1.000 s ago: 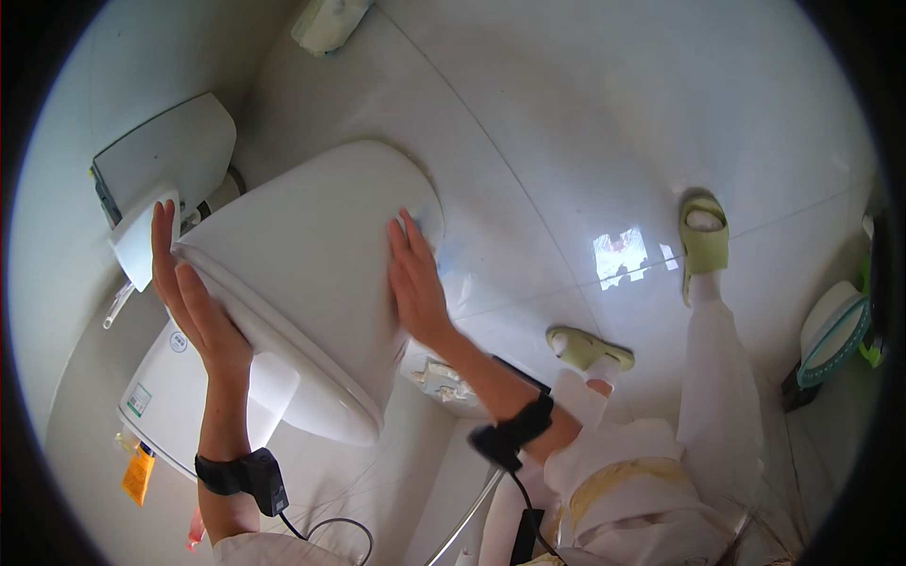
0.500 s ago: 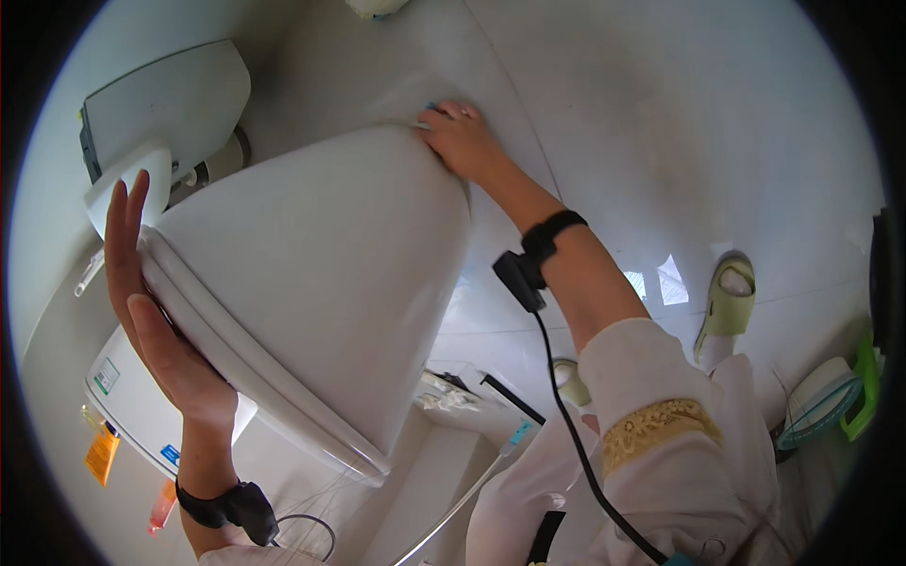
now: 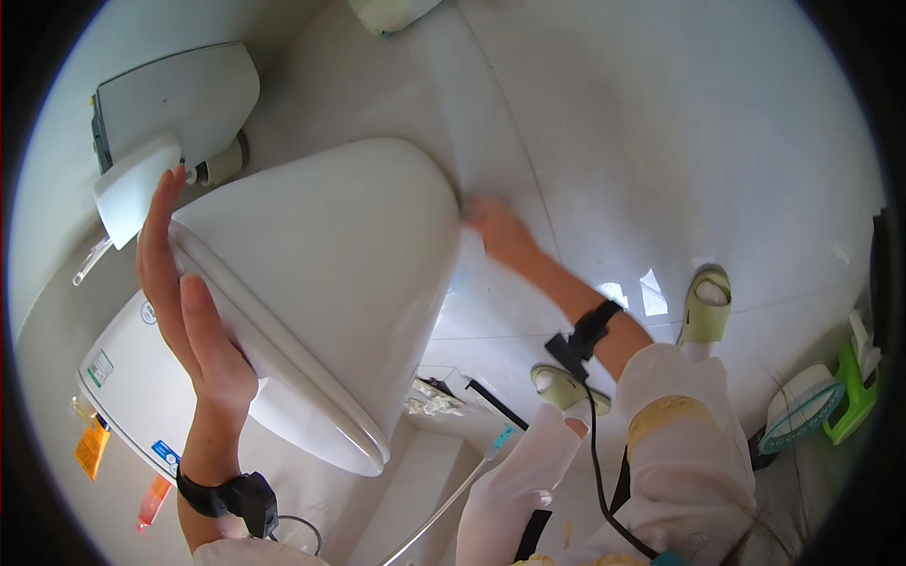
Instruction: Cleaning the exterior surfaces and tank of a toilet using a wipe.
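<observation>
A white toilet (image 3: 330, 264) with a broad, smooth, tapering surface fills the left and middle. My left hand (image 3: 193, 321) lies along its layered edge (image 3: 283, 354), fingers stretched and thumb apart, holding nothing. Beside the toilet's rounded far right edge is my right hand (image 3: 500, 231), blurred by motion, its fingers curled inward. A small greyish bit shows at those fingertips, too indistinct to name. Black bands with small devices circle my left wrist (image 3: 231, 500) and my right forearm (image 3: 590, 330).
A white tank-like box (image 3: 123, 368) with stickers is at lower left, near an orange packet (image 3: 92, 451). A grey-white panel (image 3: 189, 99) stands at upper left. Green slippers (image 3: 708, 307) are on the tiled floor (image 3: 642, 141). A green brush-like thing (image 3: 854, 391) lies at far right.
My right hand has moved down and slightly right along the toilet's rounded edge. My left hand keeps to the layered edge. The view has shifted a little.
</observation>
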Demonstrator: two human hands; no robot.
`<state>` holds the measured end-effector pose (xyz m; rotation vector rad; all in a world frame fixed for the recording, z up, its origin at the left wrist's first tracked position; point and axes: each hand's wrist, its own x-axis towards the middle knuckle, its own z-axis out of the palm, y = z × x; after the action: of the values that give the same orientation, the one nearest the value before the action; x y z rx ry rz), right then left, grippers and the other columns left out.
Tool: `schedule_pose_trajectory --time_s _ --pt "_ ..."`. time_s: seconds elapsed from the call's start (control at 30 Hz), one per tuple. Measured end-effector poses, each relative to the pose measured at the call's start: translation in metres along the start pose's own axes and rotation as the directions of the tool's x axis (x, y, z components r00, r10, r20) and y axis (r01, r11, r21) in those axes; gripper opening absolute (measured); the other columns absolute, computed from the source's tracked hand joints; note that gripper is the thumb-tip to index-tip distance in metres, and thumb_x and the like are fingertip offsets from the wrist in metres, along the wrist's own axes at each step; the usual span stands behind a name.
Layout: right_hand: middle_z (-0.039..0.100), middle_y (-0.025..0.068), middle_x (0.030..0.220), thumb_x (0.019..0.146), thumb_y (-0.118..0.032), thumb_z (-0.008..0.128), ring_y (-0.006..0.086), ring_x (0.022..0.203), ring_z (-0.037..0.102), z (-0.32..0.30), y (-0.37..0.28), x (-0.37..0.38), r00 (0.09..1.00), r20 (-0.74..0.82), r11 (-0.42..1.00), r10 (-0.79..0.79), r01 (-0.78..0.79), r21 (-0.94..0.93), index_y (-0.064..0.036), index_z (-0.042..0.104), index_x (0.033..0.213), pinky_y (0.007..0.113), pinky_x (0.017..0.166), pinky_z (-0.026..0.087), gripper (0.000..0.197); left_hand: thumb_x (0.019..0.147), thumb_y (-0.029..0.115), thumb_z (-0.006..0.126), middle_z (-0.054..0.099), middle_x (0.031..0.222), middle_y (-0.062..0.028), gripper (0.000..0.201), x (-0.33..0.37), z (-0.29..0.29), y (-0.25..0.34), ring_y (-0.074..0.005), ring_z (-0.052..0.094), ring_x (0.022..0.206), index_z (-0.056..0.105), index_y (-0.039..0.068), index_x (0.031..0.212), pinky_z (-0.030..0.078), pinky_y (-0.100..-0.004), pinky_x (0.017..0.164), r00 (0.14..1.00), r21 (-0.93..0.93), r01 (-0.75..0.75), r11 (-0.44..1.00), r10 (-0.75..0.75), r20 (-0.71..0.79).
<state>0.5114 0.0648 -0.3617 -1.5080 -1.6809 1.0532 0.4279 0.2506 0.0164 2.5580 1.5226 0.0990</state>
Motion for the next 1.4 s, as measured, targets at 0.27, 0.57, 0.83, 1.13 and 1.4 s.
schedule_pose_trajectory --time_s 0.27,0.57,0.83,1.13,1.4 --pt "0.058 0.0161 0.105 0.083 -0.001 0.057 0.035 0.099 0.056 -0.028 0.015 0.14 0.994 0.024 0.994 -0.104 0.105 -0.019 -0.0042 0.063 0.11 0.041 0.085 0.047 0.028 0.091 0.051 0.017 0.044 0.143 -0.0106 0.064 0.002 -0.002 -0.006 -0.0298 0.039 0.134 0.04 0.015 0.14 0.03 -0.0496 0.11 1.0 -0.028 -0.015 0.999 0.016 0.016" --pt "0.054 0.013 0.081 0.076 0.002 0.057 0.0338 0.076 0.059 -0.006 -0.002 0.035 0.988 -0.148 0.999 0.048 -0.046 0.019 -0.0037 0.059 0.087 0.043 0.064 0.048 0.013 0.093 0.047 0.031 0.046 0.139 -0.0174 0.065 0.0 0.0 0.002 -0.0263 0.038 0.131 0.039 0.001 0.138 0.027 -0.0381 0.108 0.996 -0.005 -0.085 0.996 0.085 0.037" --pt "0.059 0.0166 0.089 0.069 -0.001 0.06 0.0358 0.084 0.059 -0.007 0.005 0.098 0.902 -0.428 0.998 -0.057 0.061 -0.004 -0.0037 0.059 0.086 0.048 0.07 0.049 0.017 0.089 0.056 0.021 0.044 0.143 -0.0142 0.071 0.0 -0.006 -0.007 -0.0316 0.042 0.132 0.038 0.011 0.141 0.034 -0.051 0.107 0.999 0.044 -0.032 0.999 0.031 0.015" --pt "0.059 0.0132 0.086 0.075 -0.004 0.062 0.0342 0.079 0.059 0.001 0.0 0.128 0.961 -0.269 0.996 -0.062 0.044 -0.074 -0.005 0.064 0.084 0.044 0.066 0.049 0.009 0.092 0.05 0.017 0.047 0.14 -0.0133 0.063 0.01 -0.011 -0.018 -0.032 0.048 0.127 0.044 0.016 0.139 0.043 -0.0518 0.101 0.98 0.159 -0.2 0.967 0.193 0.056" --pt "0.054 0.0104 0.082 0.069 0.001 0.063 0.0313 0.077 0.057 0.044 -0.043 0.002 0.843 -0.437 0.949 0.313 -0.29 0.121 -0.0047 0.062 0.083 0.043 0.065 0.048 0.015 0.095 0.051 0.034 0.055 0.132 -0.0155 0.061 0.003 -0.036 -0.021 -0.0312 0.055 0.12 0.042 0.009 0.138 0.048 -0.0461 0.097 0.956 0.174 -0.155 0.972 0.103 0.274"
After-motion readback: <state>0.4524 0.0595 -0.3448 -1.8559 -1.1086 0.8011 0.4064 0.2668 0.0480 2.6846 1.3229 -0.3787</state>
